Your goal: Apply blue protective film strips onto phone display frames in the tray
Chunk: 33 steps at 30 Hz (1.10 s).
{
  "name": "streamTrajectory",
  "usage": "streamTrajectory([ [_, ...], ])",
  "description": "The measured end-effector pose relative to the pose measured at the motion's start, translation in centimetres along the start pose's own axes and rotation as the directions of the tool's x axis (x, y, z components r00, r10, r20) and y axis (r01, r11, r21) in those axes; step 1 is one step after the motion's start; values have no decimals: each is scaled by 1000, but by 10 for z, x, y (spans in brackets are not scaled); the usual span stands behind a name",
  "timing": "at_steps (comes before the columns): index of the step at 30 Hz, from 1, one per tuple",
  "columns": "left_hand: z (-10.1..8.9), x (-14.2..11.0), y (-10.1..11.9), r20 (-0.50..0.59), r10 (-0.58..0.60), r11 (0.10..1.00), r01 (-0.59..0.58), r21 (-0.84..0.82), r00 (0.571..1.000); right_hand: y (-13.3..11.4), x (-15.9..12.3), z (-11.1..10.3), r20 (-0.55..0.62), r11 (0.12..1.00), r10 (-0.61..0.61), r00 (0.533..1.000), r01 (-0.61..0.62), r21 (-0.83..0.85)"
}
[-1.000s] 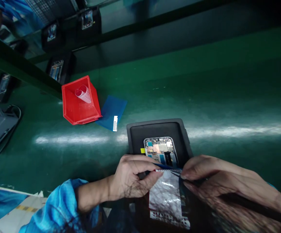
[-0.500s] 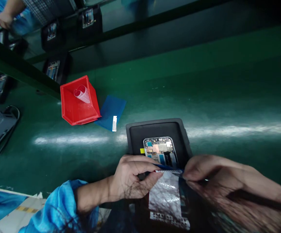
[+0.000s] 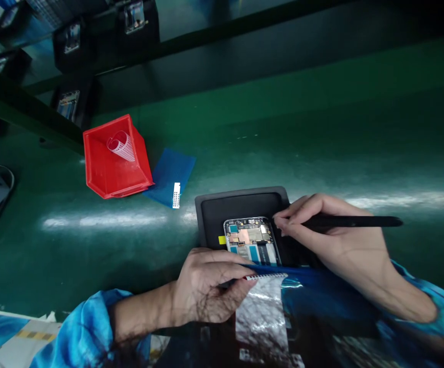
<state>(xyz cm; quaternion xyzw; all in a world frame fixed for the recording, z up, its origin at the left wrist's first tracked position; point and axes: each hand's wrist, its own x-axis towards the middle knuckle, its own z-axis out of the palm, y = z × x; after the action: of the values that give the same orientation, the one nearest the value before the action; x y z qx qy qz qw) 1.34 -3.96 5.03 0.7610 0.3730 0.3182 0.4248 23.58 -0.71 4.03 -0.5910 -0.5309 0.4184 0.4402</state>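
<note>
The left hand pinches a dotted sheet on the near side of an opened phone in a black tray. The right hand grips a dark pen-like tool by the phone's far right corner — a slip could scrape the exposed board.

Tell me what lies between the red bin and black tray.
The head view shows a blue sheet with a white dotted strip on it, then green tabletop, between the red bin and black tray.
</note>
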Motion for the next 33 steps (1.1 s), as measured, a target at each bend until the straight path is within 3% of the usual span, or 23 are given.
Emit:
streamTrajectory([
  [20, 1, 0, 0, -32, 10, 1000, -9, 24, 999, 14, -5, 4, 10, 1000, -24, 1000, 24, -7],
  [27, 1, 1, 0, -22, 11, 1000, -10, 26, 1000, 11, -6, 2, 32, 996, -79, 996, 80, -32],
  [33, 1, -2, -2, -11, 10, 999, -10, 40, 1000, 10, -7, 2, 84, 975, -204, 975, 210, -74],
])
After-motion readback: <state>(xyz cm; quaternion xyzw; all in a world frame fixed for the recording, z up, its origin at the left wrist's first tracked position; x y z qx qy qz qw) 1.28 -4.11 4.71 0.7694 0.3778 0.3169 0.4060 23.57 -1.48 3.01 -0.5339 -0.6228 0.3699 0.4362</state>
